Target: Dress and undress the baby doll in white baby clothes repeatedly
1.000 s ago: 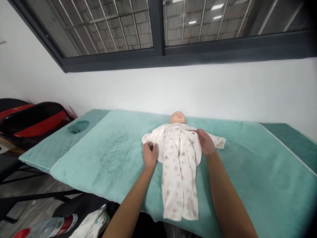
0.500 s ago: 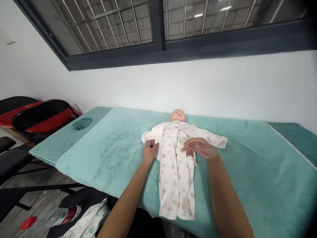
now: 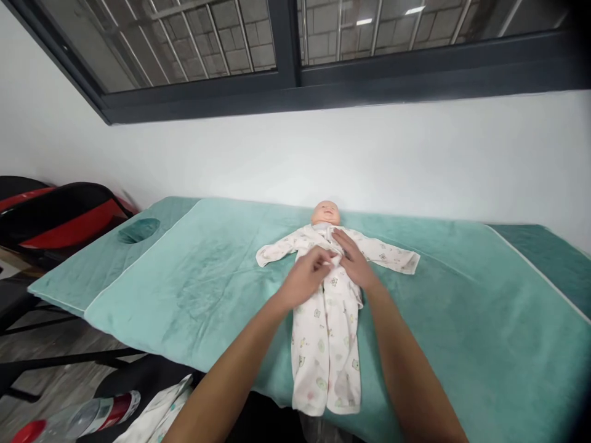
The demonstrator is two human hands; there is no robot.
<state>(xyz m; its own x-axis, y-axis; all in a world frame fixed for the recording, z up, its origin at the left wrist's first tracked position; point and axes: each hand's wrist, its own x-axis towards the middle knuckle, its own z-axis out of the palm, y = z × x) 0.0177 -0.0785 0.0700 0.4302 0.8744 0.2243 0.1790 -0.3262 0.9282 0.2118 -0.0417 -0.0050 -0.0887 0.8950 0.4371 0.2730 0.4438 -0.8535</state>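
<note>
A baby doll point(image 3: 325, 212) lies on its back on a green padded bed, dressed in a white printed baby top point(image 3: 392, 256) and matching baby pants point(image 3: 325, 360). On the chest, my left hand point(image 3: 307, 277) is closed in a pinch at the front of the top. My right hand point(image 3: 354, 259) rests beside it with fingers stretched over the other side of the front, thumb near the left fingertips. Both sleeves spread outward. My hands hide the middle of the top and any fastening there.
The green massage bed point(image 3: 452, 320) stands against a white wall under a barred window point(image 3: 194, 37); a face hole point(image 3: 139, 231) is at its left end. Black-and-red chairs point(image 3: 69, 215) stand left. A plastic bottle point(image 3: 99, 418) and printed cloth point(image 3: 159, 412) lie on a near chair.
My left hand has moved from beside the doll's sleeve up to the chest and pinches the top. My right hand has come down onto the chest. The sleeve on the left now lies straighter.
</note>
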